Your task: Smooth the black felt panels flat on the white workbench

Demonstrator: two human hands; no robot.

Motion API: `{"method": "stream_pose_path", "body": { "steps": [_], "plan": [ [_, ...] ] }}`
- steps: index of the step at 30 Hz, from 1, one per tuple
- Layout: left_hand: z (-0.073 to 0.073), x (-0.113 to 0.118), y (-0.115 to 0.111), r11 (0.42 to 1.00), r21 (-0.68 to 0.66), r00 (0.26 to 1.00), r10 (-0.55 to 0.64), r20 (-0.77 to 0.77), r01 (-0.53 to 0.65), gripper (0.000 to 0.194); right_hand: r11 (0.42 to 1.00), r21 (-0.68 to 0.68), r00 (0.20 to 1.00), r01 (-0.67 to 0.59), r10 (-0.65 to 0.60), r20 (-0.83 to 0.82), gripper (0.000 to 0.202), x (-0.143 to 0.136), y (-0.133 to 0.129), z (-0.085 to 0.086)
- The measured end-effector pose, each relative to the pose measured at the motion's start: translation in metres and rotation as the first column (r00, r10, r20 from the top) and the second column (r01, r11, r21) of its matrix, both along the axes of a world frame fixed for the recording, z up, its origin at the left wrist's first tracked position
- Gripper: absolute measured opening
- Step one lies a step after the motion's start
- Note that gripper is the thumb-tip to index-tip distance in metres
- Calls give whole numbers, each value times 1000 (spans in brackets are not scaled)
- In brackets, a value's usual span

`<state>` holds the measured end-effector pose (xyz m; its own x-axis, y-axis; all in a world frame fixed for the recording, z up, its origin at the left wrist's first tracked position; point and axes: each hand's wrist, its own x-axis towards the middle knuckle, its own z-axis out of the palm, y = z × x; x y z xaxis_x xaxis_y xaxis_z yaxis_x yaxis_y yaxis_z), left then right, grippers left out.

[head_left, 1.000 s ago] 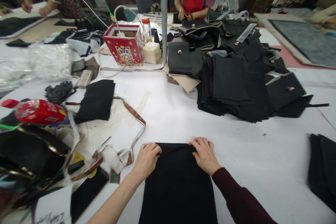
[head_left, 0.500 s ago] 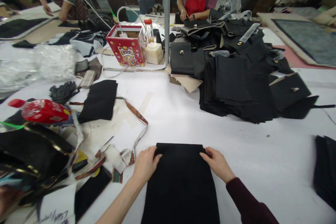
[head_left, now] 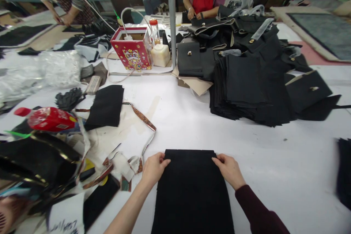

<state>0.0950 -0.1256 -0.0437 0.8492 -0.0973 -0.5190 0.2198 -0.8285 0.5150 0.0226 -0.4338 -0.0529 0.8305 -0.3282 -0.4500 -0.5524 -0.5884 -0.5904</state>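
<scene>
Your left fingers (head_left: pixel 164 160) are pinching the near-left top corner of the black cloth (head_left: pixel 192 190), thumb tucked against its edge, and your right fingers (head_left: pixel 218 160) are doing the same at the opposite corner. Both your left hand (head_left: pixel 153 170) and your right hand (head_left: pixel 229 170) are closing narrowly on that top edge. The cloth is lying flat and square on the white table (head_left: pixel 274 161) just in front of you, so the laying-out looks done; any folding or stacking is not begun. Beyond it, a stack of black pieces (head_left: pixel 244 87) is sitting well apart, with a red box (head_left: pixel 131 49) further back.
</scene>
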Motion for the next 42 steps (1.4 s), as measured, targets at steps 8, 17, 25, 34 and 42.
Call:
{"method": "stream_pose_path", "body": {
  "steps": [8, 17, 25, 34, 42],
  "plan": [
    [-4, 6, 3, 996, -80, 997, -38, -64, 33, 20, 1000, -8, 1000, 23, -23, -5, 29, 1, -1, -4],
    [0, 10, -1, 996, 31, 995, -87, -52, 89, 19, 999, -37, 1000, 26, -27, -16, 28, 3, -2, -6],
    [5, 7, -6, 989, 107, 995, -102, -23, 104, 20, 997, -51, 998, 53, -52, 24, 25, 3, 3, -4],
    [9, -52, 10, 986, 50, 875, -164, 456, 159, 46, 985, -114, 950, 128, -89, 299, 54, -39, 9, 7],
    [5, -131, 8, 879, 290, 759, -474, 446, 379, 64, 853, -479, 917, -206, 339, 210, 54, -86, 68, 33]
  ]
}}
